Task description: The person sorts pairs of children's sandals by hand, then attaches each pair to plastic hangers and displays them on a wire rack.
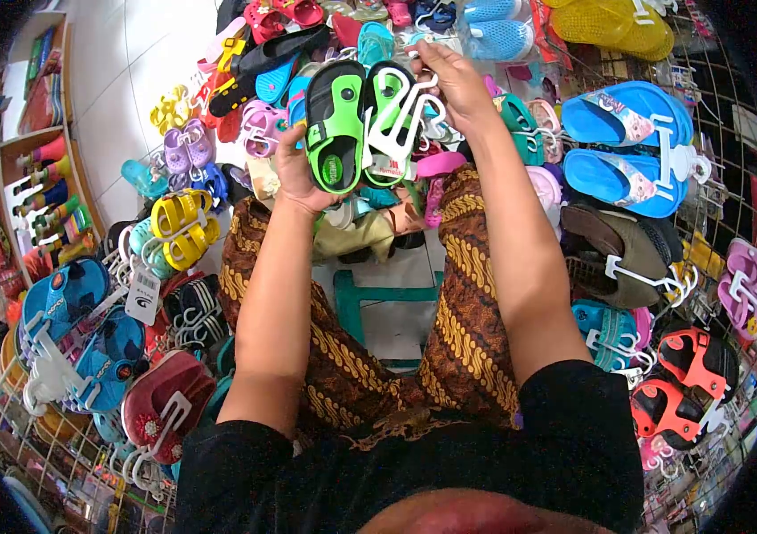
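Observation:
A pair of green and black sandals (344, 102) is held up in front of me, toes upward. My left hand (298, 173) is closed around the outer edge of the left sandal near its heel. My right hand (457, 82) pinches the upper part of a white plastic shoe hanger (405, 116), which lies across the right sandal and partly covers it. A small white and red label (391, 166) shows near that sandal's heel. Below the pair, several shoes lie heaped between my knees.
Blue sandals (623, 116) and brown shoes (614, 249) hang on a wire rack at right. At left hang yellow sandals (184, 229), blue sandals (67, 298) and a red shoe (167, 400). A green stool (349, 307) shows between my legs. Wooden shelves (6, 169) stand far left.

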`<state>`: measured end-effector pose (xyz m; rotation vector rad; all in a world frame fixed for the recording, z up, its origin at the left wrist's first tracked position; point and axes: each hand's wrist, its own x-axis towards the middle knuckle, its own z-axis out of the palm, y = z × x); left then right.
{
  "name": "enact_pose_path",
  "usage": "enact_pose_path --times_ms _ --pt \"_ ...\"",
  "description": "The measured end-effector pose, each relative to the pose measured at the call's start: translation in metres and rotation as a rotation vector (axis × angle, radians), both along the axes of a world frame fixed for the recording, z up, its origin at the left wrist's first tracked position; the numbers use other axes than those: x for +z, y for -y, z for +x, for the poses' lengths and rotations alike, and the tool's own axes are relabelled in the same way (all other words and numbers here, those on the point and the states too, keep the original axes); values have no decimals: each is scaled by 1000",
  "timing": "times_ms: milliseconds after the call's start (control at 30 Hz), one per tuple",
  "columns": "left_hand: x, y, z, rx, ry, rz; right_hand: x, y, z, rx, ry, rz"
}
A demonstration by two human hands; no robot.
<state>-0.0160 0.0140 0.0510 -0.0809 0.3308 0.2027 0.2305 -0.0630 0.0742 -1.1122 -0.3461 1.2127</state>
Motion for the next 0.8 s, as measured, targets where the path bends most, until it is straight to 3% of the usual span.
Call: enact_pose_path --times_ms 167,267,400,567,667,800 --pt "5 6 9 62 -155 49 -3 3 5 54 27 -7" --pt "9 6 13 46 -39 29 6 5 5 60 12 26" --pt "20 3 17 75 -69 41 37 9 -8 42 67 0" --pt "9 -2 8 64 -14 -11 46 11 -34 276 644 -163" --pt "12 0 8 55 -84 7 45 8 -47 333 737 -322" --pt "12 -3 5 -10 -89 69 47 3 -57 122 1119 -170"
